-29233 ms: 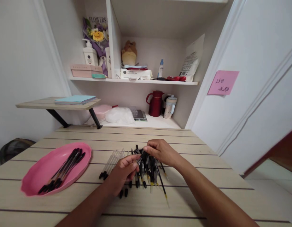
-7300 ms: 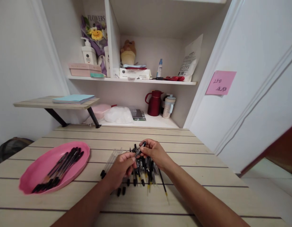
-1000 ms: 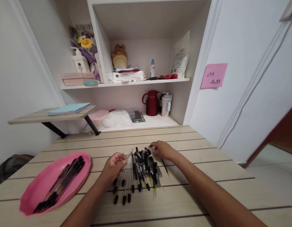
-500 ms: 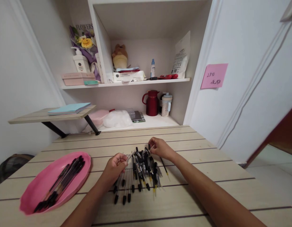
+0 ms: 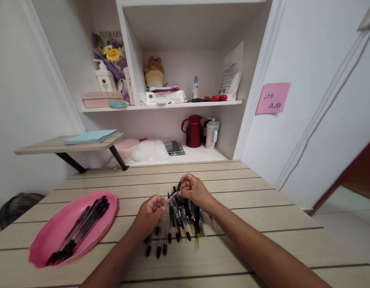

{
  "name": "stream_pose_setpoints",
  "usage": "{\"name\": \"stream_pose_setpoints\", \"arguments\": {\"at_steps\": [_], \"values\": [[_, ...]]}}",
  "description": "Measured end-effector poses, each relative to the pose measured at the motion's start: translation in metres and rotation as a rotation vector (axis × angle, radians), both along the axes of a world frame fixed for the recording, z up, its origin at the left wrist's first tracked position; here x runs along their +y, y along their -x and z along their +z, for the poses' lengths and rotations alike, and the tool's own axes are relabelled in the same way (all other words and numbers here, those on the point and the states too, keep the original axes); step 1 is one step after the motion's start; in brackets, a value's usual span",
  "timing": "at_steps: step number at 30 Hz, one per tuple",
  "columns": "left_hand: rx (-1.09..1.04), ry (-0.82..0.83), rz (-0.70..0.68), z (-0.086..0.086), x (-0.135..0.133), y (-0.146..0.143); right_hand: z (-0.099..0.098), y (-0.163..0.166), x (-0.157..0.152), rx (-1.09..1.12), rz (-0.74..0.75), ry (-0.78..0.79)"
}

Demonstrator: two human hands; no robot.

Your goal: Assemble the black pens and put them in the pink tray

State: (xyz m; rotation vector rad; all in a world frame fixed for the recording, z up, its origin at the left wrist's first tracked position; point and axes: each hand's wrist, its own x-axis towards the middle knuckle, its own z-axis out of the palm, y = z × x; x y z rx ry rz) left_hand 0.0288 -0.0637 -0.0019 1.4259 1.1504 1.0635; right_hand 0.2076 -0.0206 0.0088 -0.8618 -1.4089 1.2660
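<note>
Head view, item by item. Left hand: my fingers pinch a clear pen barrel, its open end pointing up toward my right. Right hand: my fingers are closed on a small black cap, held just above the barrel's tip. Loose pen parts: heaped on the table directly under both hands, black caps and refills mixed. Clear barrels: in a row just below my left fingers. Pink tray: well to the left, holding finished black pens. Method, as I judge it: keep the barrel steady, line the cap up square, press straight on.
</note>
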Motion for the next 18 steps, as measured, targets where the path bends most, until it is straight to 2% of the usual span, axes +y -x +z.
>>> {"name": "stream_pose_setpoints", "arguments": {"at_steps": [6,18], "values": [[0.013,0.021,-0.008,0.0021,-0.0017,-0.0001,-0.0026,-0.0001,-0.0005,0.018,0.018,0.005],[0.027,-0.018,-0.015,0.0031,-0.0008,0.0022,-0.0007,-0.0005,-0.0049,-0.109,0.079,0.017]]}}
